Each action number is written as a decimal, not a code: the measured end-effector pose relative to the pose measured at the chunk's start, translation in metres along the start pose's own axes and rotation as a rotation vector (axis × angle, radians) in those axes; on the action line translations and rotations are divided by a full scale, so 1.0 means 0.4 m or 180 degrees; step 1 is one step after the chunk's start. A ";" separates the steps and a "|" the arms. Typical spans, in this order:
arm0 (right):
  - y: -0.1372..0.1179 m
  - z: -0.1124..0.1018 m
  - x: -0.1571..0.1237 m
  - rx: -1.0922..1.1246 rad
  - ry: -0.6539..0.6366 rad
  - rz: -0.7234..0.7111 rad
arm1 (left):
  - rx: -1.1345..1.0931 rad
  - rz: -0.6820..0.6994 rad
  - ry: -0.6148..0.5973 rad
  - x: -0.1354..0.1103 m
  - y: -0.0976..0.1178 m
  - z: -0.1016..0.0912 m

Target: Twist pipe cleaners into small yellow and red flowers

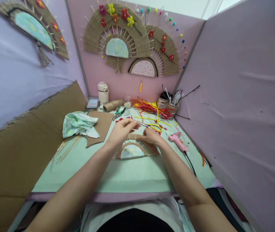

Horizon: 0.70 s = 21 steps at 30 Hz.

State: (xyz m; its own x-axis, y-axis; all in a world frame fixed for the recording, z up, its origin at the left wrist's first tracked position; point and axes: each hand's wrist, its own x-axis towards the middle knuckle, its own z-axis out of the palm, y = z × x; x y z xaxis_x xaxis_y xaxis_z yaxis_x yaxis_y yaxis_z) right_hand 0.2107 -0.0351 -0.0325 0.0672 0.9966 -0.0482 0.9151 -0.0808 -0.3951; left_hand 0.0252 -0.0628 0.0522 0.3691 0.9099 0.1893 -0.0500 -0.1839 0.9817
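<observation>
A small half-round fan [132, 151] lies on the table in front of me, with a band of brown twine, thin sticks and a pale green patterned cloth centre. My right hand [152, 135] is at its upper right, fingers curled against the twine band; the fingertips are partly hidden. Above the fan's upper left, my left hand [124, 127] reaches rightward with its fingers loosely stretched, and I see nothing in it. Just beyond both hands are scissors [156, 127] with yellow handles. Small red flowers [120, 120] lie behind my left hand.
Cardboard [103, 124], crumpled cloth [79, 125] and thin sticks [71, 148] lie at left. Green pliers [120, 112], a twine roll [113, 105], a bottle [103, 93] and pipe cleaners [152, 108] stand or lie behind. A pink glue gun [178, 141] with a cord is at right.
</observation>
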 end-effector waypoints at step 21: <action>0.195 -0.131 0.265 0.0419 0.1075 0.1590 | 0.2896 0.0893 -0.1030 0.066 -0.242 -0.012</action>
State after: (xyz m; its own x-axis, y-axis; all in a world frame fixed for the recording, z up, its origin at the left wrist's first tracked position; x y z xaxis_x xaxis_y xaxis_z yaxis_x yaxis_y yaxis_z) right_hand 0.3102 0.0653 -0.0203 0.6171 0.7864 0.0281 0.6852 -0.5194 -0.5107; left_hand 0.0354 -0.0194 -0.0376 0.6939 0.6703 0.2632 0.5044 -0.7133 0.4867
